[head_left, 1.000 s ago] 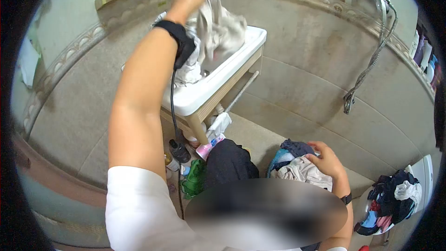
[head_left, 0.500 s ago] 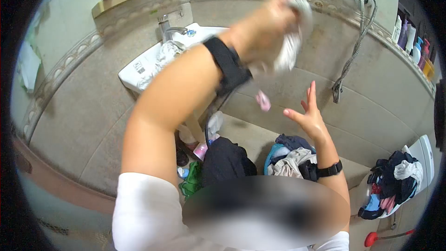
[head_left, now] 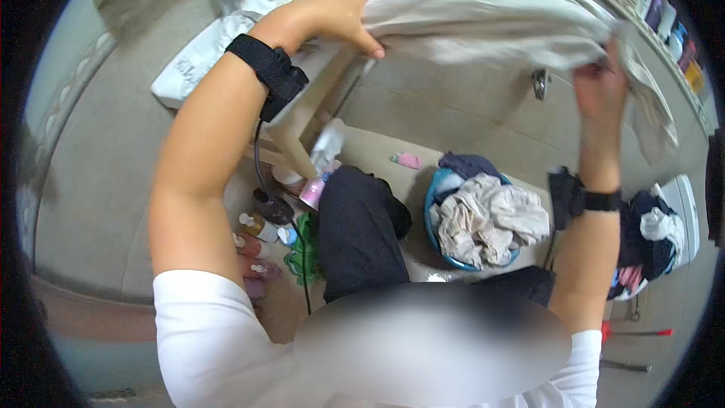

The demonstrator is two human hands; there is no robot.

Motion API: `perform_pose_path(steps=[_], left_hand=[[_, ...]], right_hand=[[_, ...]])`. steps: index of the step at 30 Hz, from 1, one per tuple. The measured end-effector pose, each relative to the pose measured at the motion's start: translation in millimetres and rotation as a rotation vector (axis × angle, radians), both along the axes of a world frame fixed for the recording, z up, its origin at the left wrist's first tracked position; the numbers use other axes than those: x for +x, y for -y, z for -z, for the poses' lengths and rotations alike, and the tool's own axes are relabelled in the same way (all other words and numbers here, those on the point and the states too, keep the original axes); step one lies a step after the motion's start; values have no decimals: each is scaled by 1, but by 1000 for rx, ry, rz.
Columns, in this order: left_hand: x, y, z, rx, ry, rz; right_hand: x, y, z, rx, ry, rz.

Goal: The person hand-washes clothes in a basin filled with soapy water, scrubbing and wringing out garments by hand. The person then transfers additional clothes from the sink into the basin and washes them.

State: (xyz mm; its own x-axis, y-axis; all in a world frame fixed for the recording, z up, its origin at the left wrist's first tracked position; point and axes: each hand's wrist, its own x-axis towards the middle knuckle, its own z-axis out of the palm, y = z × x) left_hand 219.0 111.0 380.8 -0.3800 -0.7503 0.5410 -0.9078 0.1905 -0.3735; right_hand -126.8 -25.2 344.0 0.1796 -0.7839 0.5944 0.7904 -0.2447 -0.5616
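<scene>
Pale cloth (head_left: 483, 15) that was all bunched up by my left hand (head_left: 344, 15) now stretches long, and my right hand (head_left: 599, 94) has come up to it. Left of my left hand is the white sink (head_left: 168, 85). My left thumb and one finger are spread wide against the cloth; the rest hide, so I can't tell if that hand grips. I think pinching firmly there would keep it flat. Below, between my hands, a pink scrap (head_left: 408, 160) that was up in the air lies on the floor. Nearer my right hand, lower down, is the blue tub (head_left: 433, 230) full of clothes. My right hand is blurry but looks closed on the cloth. Past it, a loose end hangs; I should keep that off the bottles (head_left: 666, 21).
</scene>
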Motion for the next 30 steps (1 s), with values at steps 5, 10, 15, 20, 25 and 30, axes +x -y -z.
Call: perform_pose_path(steps=[5,10,15,20,25,30], left_hand=[[92,-3,-3,823,-478,-590],[116,-2,-5,728,-92,-865],[54,23,-15,460,-182,-287],[-57,43,24,481,-311,79],[-90,116,155,967,-193,13],[-67,177,339,1326,-197,-221]], right_hand=[[-122,55,9,-178,119,-412],[-151,34,42,242,26,210],[-122,-1,70,375,-105,137],[-107,-23,98,407,-174,123],[-102,-25,175,641,-1002,609],[-97,-23,310,-173,-2109,708]])
